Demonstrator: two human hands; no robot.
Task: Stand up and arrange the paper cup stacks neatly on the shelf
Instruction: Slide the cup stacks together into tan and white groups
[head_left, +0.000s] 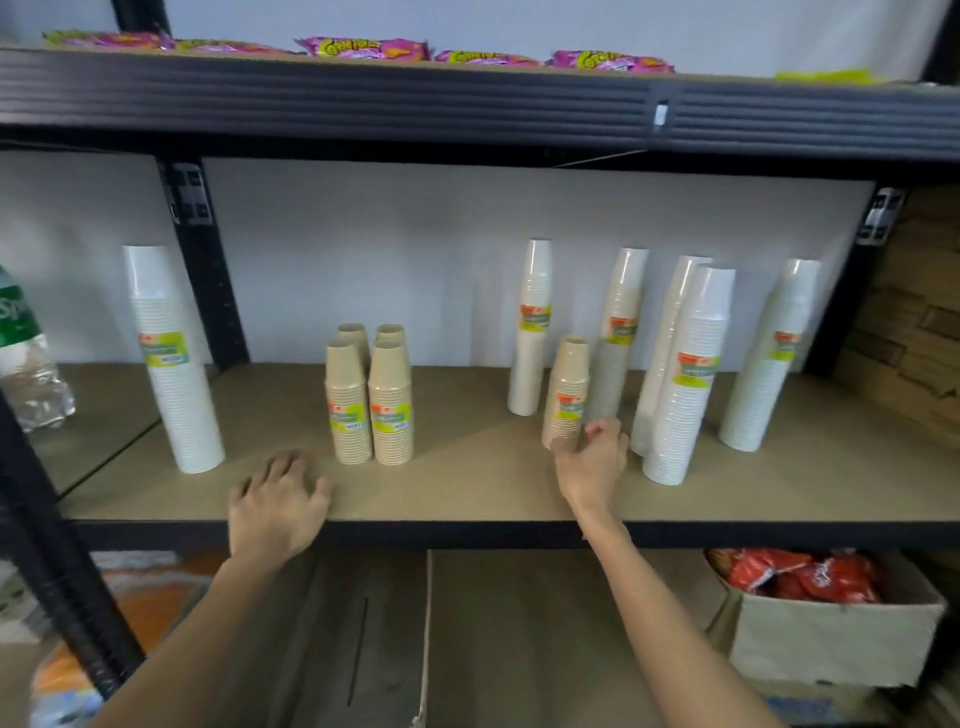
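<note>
Several wrapped paper cup stacks stand on the brown shelf board. A tall white stack stands at the left. Short brown stacks form a tight group left of the middle. Tall stacks lean or stand at the right, with a white one nearest the front. My right hand touches the base of a short brown stack, fingers curled beside it. My left hand rests flat on the shelf's front edge, fingers spread, holding nothing.
Pink snack packets lie on the upper shelf. A plastic bottle stands at the far left beyond a black upright. Below the shelf sit flat cardboard and a carton with red packets.
</note>
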